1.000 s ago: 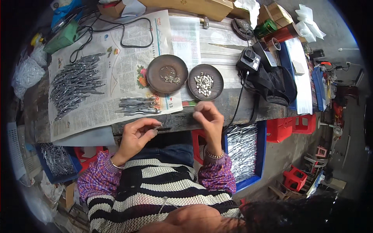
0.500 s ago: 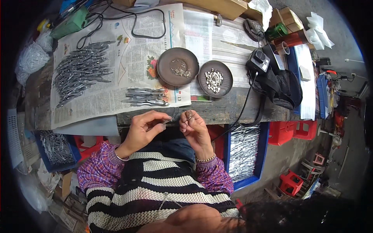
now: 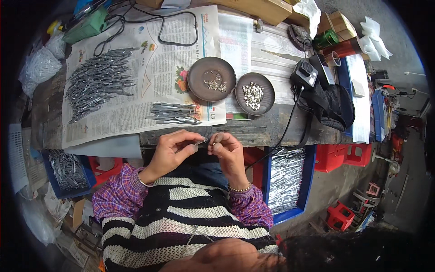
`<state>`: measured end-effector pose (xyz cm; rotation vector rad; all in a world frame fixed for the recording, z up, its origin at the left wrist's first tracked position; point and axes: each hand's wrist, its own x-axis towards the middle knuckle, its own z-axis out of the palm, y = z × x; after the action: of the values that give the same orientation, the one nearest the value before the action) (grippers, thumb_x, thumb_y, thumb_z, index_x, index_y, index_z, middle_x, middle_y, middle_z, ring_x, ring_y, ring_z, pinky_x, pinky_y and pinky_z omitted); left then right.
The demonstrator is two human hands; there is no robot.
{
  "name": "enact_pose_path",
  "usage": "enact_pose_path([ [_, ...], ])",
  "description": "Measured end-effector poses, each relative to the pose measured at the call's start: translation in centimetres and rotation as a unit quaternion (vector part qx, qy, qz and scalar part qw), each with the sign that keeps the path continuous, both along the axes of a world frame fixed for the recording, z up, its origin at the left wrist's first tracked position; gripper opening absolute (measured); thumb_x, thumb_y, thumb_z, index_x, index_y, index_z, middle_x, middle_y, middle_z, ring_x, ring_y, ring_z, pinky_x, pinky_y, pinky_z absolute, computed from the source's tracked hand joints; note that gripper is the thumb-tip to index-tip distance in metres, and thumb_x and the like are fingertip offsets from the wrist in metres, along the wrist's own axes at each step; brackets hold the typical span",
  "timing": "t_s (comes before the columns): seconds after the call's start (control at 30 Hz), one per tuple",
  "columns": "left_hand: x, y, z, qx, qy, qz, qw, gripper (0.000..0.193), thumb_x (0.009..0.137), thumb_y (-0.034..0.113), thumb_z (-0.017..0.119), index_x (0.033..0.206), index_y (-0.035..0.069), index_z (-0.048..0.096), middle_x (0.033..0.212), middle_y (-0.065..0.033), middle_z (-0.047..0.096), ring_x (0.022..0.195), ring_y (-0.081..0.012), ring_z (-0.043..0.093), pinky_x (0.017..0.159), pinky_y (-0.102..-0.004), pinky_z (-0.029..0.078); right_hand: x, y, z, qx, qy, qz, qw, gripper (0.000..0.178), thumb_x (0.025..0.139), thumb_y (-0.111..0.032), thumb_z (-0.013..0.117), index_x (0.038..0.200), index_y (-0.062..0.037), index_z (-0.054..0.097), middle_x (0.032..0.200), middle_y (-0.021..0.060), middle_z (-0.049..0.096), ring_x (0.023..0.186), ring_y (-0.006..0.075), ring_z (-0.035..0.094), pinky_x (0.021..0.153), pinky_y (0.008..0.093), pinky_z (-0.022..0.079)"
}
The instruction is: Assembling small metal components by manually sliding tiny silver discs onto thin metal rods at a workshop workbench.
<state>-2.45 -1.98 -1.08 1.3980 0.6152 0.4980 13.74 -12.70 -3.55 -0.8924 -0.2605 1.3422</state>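
Over the front edge of the table, my left hand [image 3: 171, 152] pinches a small metal piece [image 3: 205, 140] between thumb and forefinger. It is too small to name. My right hand [image 3: 229, 155] is closed in a pinch just beside it, its fingertips close to the piece; what they hold is hidden. Beyond my hands stand two round brown dishes. One dish [image 3: 196, 90] holds small brass-coloured pins, the other dish [image 3: 267, 105] small silvery round pieces. A short row of slim grey metal tool parts [image 3: 174, 113] lies on the newspaper [image 3: 149, 72] nearest my left hand.
A large pile of similar metal parts [image 3: 99, 81] covers the newspaper's left. Blue trays of metal parts [image 3: 285, 181] flank my lap below the table. A black device [image 3: 304, 72] with a cable and a black bag [image 3: 331, 106] sit at the right. Red stools [image 3: 340, 215] stand on the floor.
My right hand has moved in toward my left, and its fingertips now come close to the small piece. The dishes and piles stay where they were.
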Motion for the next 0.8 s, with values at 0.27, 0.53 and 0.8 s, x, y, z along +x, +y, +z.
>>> enact_pose_path([
  [0.27,0.2,0.0,0.3,0.009,0.0,-0.004,1.0,0.023,0.082,-0.002,0.061,0.105,0.0,0.066,0.086,-0.0031,0.061,0.074,-0.0065,0.056,0.065,-0.0207,0.045,-1.0,0.3,0.1,0.015,-0.09,-0.023,0.996,0.019,0.081,0.005,0.066,0.093,-0.0013,0.053,0.089,0.0088,0.06,0.078,0.0145,0.062,0.07,0.0272,0.054],
  [0.53,0.3,-0.2,0.2,0.062,-0.001,0.005,0.998,0.023,0.08,-0.003,0.062,0.103,0.0,0.067,0.083,-0.0041,0.062,0.071,-0.0076,0.056,0.063,-0.021,0.045,-1.3,0.1,-0.1,0.032,-0.086,-0.037,0.995,0.021,0.081,0.008,0.065,0.096,0.0002,0.053,0.091,0.0072,0.06,0.082,0.0128,0.06,0.075,0.0254,0.051],
  [0.8,0.4,-0.4,-0.3,0.069,-0.015,-0.001,0.997,0.022,0.081,-0.003,0.062,0.103,0.0,0.067,0.082,-0.0029,0.062,0.069,-0.0072,0.055,0.059,-0.0207,0.044,-1.9,0.1,-0.1,0.023,-0.108,-0.068,0.992,0.022,0.081,0.009,0.065,0.098,0.0005,0.053,0.094,0.0064,0.058,0.084,0.0123,0.06,0.078,0.0254,0.052],
])
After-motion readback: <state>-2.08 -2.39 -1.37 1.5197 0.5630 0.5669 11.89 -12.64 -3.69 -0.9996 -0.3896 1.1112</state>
